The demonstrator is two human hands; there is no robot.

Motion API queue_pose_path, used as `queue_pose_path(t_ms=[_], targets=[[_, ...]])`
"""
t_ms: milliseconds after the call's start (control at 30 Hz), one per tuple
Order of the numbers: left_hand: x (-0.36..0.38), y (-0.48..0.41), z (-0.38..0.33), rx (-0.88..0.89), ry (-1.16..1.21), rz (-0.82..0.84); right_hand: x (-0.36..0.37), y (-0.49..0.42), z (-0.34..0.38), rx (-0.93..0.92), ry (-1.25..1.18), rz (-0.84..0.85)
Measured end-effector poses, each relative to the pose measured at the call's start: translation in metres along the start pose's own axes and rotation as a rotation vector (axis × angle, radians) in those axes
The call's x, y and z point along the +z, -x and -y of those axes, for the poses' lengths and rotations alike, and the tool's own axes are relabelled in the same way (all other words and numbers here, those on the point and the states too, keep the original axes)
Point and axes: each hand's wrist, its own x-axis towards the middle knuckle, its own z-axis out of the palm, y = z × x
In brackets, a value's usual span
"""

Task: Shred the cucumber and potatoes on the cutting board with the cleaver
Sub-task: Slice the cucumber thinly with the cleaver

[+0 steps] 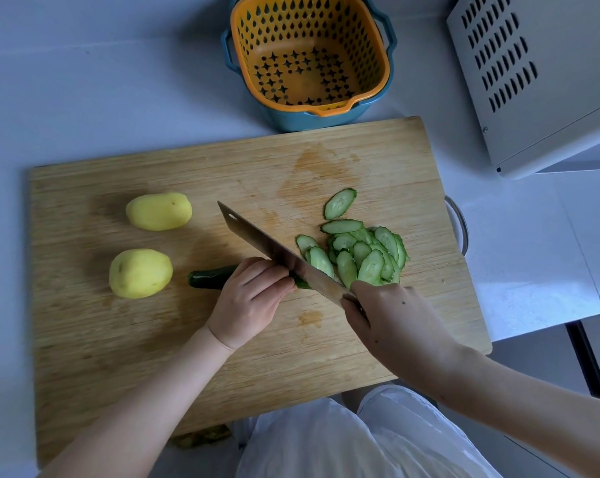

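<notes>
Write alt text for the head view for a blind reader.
The right hand holds a cleaver, slicing a cucumber the left hand steadies on a wooden cutting board. Cucumber slices pile right of the blade; two peeled potatoes lie left. An orange strainer basket sits beyond.

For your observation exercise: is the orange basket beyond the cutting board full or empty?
Empty. The orange basket shows only its bare perforated floor and walls; nothing lies inside.

White counter point(84, 81), cutting board point(377, 160), colander point(308, 36), appliance point(539, 81)
</notes>
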Motion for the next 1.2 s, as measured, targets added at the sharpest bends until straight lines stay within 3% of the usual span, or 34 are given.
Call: queue_pose_path(t_ms=[167,367,567,767,900,1200], targets=[[-0.002,0.001,-0.002,-0.016,0.023,0.001,0.022,-0.017,0.004,0.022,-0.039,0.124],[-0.004,0.004,-0.002,-0.021,0.051,0.04,0.017,-0.018,-0.008,0.076,-0.123,0.116],[-0.002,0.005,0.001,0.0,0.025,0.028,-0.006,0.004,0.001,0.004,-0.043,0.026],[-0.003,0.004,0.001,-0.003,0.008,0.042,0.0,-0.001,0.0,-0.017,0.033,0.036],[-0.005,0.003,-0.001,-0.004,0.023,0.038,0.012,-0.016,0.007,-0.003,0.009,0.145],[-0.006,0.002,-0.001,-0.022,0.026,0.056,0.007,-0.006,0.001,0.049,-0.059,0.081]])
